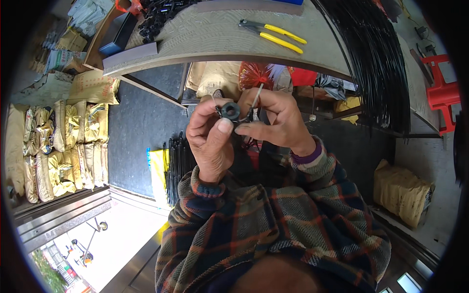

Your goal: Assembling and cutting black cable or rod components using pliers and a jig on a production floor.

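Sacks (58, 146) stacked far left on floor. Left hand (211, 139) pinches black ring (230, 111) w/ thumb, held mid-air below bench (210, 34) edge. Right hand (273, 122) fingers closed on thin wire (257, 95) beside ring. Yellow pliers (276, 35) on bench, black rods (376, 58) at right.

A small black ring-shaped part (230, 111) is being held up below the edge of the workbench (220, 49), its round hole facing the camera. A thin pale wire (257, 96) is sticking up just beside it, tilted.
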Demonstrator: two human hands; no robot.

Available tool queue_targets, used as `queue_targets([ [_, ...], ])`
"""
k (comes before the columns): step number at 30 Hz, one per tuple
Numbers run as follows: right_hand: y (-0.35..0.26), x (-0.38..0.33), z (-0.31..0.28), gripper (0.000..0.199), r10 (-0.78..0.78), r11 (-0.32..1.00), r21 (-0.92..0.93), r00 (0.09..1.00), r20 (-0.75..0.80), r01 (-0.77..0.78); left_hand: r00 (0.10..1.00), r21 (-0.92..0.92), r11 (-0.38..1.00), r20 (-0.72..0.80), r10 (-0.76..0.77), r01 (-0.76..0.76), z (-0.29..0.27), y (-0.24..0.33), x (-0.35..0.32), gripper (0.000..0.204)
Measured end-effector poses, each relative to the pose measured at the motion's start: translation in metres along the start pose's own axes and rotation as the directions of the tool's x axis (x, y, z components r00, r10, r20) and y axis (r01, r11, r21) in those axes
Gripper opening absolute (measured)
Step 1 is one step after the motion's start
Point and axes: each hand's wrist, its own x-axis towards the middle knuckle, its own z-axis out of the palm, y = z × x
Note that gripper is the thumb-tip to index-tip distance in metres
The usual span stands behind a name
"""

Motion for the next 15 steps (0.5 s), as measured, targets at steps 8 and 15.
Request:
queue_targets([
  [8,0.002,0.004,0.015,0.026,-0.048,0.989,-0.144,0.998,-0.027,0.044,0.999,0.088,0.996,0.04,-0.016,0.012,-0.012,0.01,-0.006,0.025],
  [15,0.005,0.011,0.011,0.027,0.076,0.996,0.03,0.984,0.16,-0.082,0.997,0.097,0.993,0.04,-0.067,0.063,-0.019,0.016,-0.01,0.028],
])
